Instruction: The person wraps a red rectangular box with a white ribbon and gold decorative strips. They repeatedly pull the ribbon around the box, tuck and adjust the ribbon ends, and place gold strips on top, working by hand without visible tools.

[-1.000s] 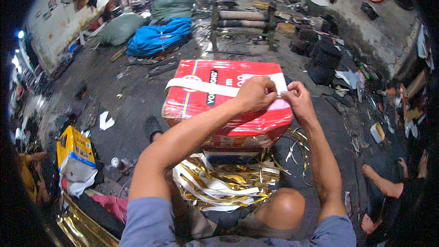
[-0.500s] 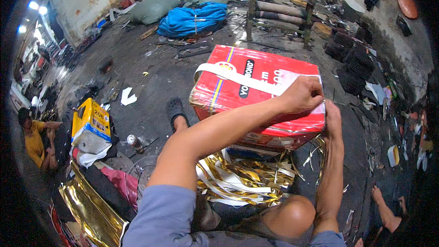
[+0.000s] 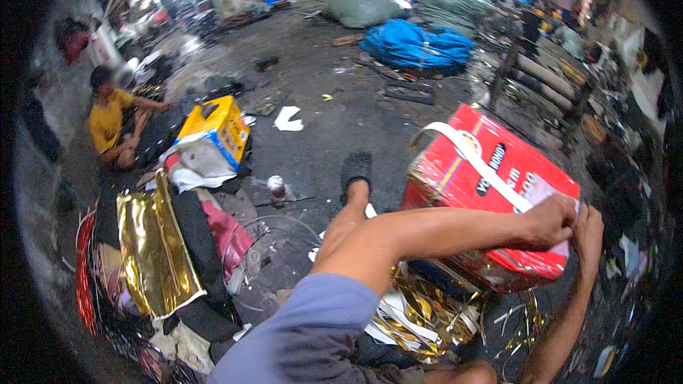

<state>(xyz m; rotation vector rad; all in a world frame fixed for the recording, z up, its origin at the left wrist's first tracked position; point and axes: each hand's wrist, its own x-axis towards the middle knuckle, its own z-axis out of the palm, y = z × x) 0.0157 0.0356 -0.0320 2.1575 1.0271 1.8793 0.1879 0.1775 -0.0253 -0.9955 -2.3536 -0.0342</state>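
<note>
A red carton (image 3: 455, 149) wrapped in clear plastic stands in front of me, tilted in view. A white strip (image 3: 475, 158) arches off its left edge and lies across its top. My left hand (image 3: 549, 222) is closed at the right end of this strip, low over the carton's right side. Against the carton's right edge, my right hand (image 3: 589, 236) has its fingers drawn together, close to the left fingertips. What lies between the right fingers is hidden. Under and in front of the carton lies a heap of gold and white strips (image 3: 427, 316).
A gold sheet (image 3: 158, 256) lies at left beside dark and pink material (image 3: 226, 238). Beyond it are a yellow and blue box (image 3: 217, 135) and a seated person in yellow (image 3: 110, 124). A blue bundle (image 3: 416, 44) and green sacks (image 3: 366, 8) sit farther back; a rack with rolls (image 3: 544, 78) stands at right.
The view has swung left, so the carton and my hands now appear farther right. Both hands remain together at the carton's right edge, and the white strip still lies across its top.
</note>
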